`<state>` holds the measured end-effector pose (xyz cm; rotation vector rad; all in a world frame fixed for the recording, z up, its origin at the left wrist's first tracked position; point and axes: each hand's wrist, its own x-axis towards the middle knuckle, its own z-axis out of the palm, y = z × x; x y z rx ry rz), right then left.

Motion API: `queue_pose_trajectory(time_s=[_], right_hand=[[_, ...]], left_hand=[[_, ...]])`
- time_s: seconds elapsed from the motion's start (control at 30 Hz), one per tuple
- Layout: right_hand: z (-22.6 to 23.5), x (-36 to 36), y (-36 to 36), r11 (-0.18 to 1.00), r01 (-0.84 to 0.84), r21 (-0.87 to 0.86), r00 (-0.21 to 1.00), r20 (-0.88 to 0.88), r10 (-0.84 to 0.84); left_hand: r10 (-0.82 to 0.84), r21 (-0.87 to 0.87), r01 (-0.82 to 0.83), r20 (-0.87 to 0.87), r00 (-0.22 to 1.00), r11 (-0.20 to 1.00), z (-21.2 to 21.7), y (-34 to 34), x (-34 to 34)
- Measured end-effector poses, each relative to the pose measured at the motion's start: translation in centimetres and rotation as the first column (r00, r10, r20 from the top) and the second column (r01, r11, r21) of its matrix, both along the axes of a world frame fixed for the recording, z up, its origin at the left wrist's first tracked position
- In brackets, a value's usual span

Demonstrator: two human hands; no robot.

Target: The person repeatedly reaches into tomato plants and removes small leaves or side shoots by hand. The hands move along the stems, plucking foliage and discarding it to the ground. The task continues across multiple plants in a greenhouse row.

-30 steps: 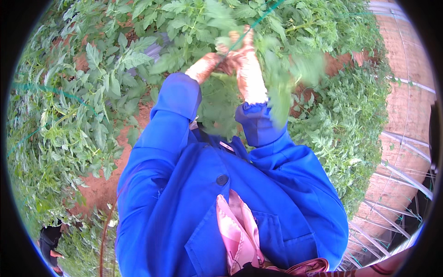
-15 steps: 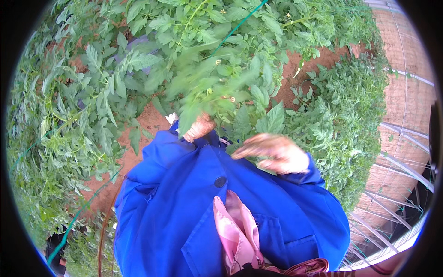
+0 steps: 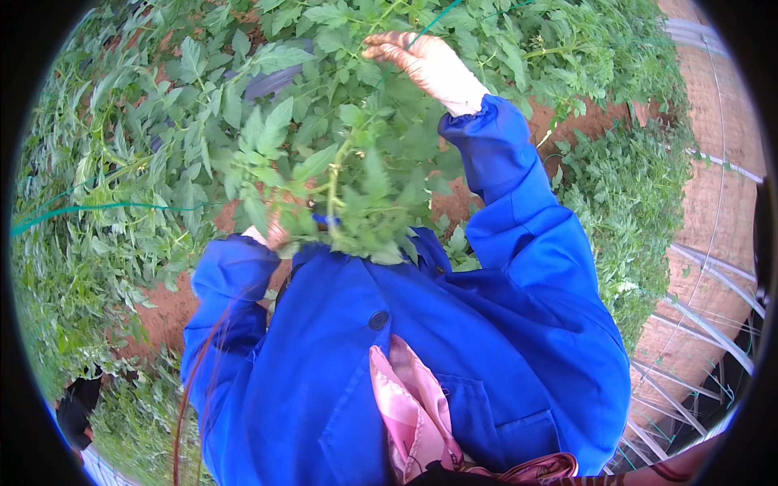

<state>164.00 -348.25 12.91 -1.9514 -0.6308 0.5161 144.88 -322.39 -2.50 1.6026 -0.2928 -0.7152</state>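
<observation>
Overhead view, leafy rows. Right hand [image 3: 415, 61] out at the far side, fingers stretched and drawn close together, thin green string [image 3: 438, 18] crossing it; cannot tell whether the string is gripped. Left hand [image 3: 275, 230] nearer and to the left, mostly hidden by leaves; its opening and hold cannot be made out. Plant [image 3: 334, 182] between the hands, its leafy near end blurred, just in front of the blue jacket [image 3: 324, 381]. Pink scarf [image 3: 405, 401] at the chest. Second green string [image 3: 121, 205] far left; reddish soil [image 3: 166, 320] below it. Brown wall [image 3: 709, 186] on the right.
</observation>
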Motion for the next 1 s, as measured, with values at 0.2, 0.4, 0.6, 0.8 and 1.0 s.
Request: queue_pose_trajectory(time_s=[0.2, 0.4, 0.6, 0.8, 1.0], right_hand=[[-3.1, 2.0, -1.3, 0.976, 0.216, 0.007, 0.976, -0.020, -0.215], [-5.7, 3.1, -2.2, 0.946, 0.275, -0.173, 0.961, 0.045, -0.272], [-6.1, 2.8, -4.2, 0.926, 0.329, -0.187, 0.944, 0.077, -0.320], [-8.4, 2.6, -8.2, 0.898, 0.426, -0.113, 0.905, 0.037, -0.425], [-8.0, 0.2, -11.0, 0.786, 0.571, -0.237, 0.820, 0.208, -0.533]], left_hand=[[0.148, 0.347, -0.246, 0.285, 0.947, 0.905, -3.1, 3.4, 0.4], [0.195, 0.610, -0.326, 0.272, 0.942, 0.722, 9.1, -3.5, 0.5], [-0.087, 0.288, -0.095, 0.559, 0.825, 0.953, 6.0, -12.0, -4.4], [0.021, -0.706, -0.578, -0.626, 0.779, 0.409, -10.4, -16.2, 1.4], [0.080, -0.571, -0.810, -0.809, 0.583, 0.134, -10.3, -21.1, 5.8]])
